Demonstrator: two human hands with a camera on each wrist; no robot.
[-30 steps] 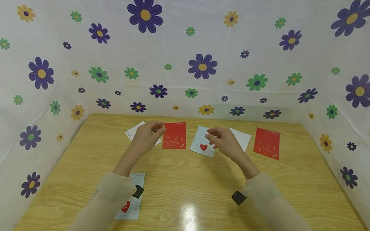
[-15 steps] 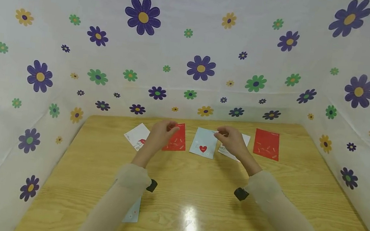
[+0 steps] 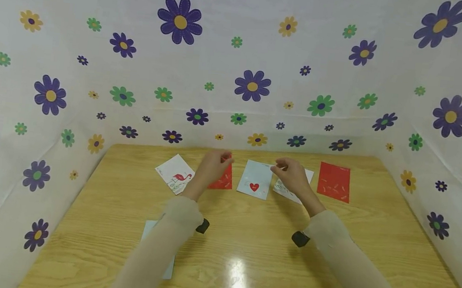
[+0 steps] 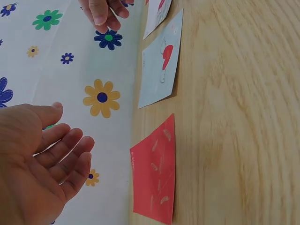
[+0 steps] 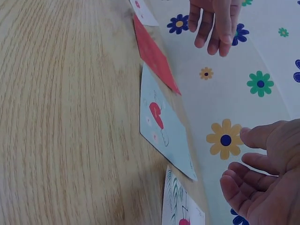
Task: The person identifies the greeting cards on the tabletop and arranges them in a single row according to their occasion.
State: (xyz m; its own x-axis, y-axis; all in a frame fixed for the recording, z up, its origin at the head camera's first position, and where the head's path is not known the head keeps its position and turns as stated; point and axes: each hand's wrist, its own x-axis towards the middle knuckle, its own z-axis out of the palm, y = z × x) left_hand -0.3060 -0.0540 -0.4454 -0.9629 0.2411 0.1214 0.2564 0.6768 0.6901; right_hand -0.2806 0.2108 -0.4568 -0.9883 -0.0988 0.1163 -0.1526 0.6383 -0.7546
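Note:
My left hand (image 3: 211,166) hovers above the middle-left red card (image 3: 224,181) and covers part of it. Its fingers are loosely bent with nothing in them, as the left wrist view also shows. My right hand (image 3: 292,175), likewise holding nothing, hangs over a white card with green leaves (image 3: 286,193), partly hidden by it. Between the hands lies a pale blue card with a red heart (image 3: 248,176). To the left, a white flamingo card (image 3: 174,171) lies at a slant. Both hands appear raised off the table in the wrist views.
Another red card (image 3: 334,182) lies at the right of the row. A second pale blue card (image 3: 148,228) is mostly covered by the left forearm. The wooden table (image 3: 246,239) ends at a flower-printed cloth (image 3: 219,58) behind and at both sides.
My left hand has moved right, from beside the flamingo card to over the red card, uncovering the flamingo. My right hand has shifted right, off the heart card toward the leafy white card.

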